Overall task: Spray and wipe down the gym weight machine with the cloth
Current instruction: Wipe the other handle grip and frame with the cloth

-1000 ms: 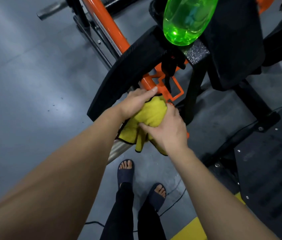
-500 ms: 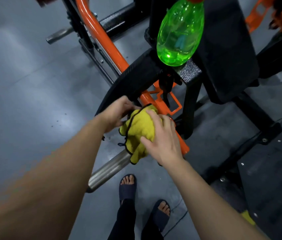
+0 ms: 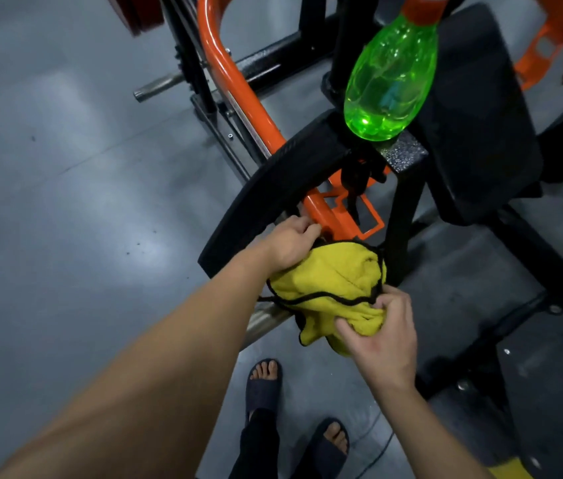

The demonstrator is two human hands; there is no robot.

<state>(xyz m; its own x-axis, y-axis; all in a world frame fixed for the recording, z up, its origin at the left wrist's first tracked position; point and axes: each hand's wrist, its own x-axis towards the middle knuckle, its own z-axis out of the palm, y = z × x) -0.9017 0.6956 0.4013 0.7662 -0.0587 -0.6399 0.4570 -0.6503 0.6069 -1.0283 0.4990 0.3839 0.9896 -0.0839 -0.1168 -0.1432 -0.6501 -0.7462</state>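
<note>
Orange-and-black steel: a gym machine point(image 3: 407, 209) dominates the grey floor, its curved pad point(image 3: 273, 188) arching over a chrome bar point(image 3: 266, 319). A green bottle point(image 3: 390, 77) stands on the machine above, unheld. Below it, a yellow cloth point(image 3: 328, 274) is bunched where the orange tube point(image 3: 321, 209) meets the bar. The left hand point(image 3: 290, 247) curls over the cloth's top edge; the right hand point(image 3: 383, 337) pinches its lower folds between thumb and fingers. Wrapping the cloth snugly and twisting it around the metal would likely clean the hidden underside too.
</note>
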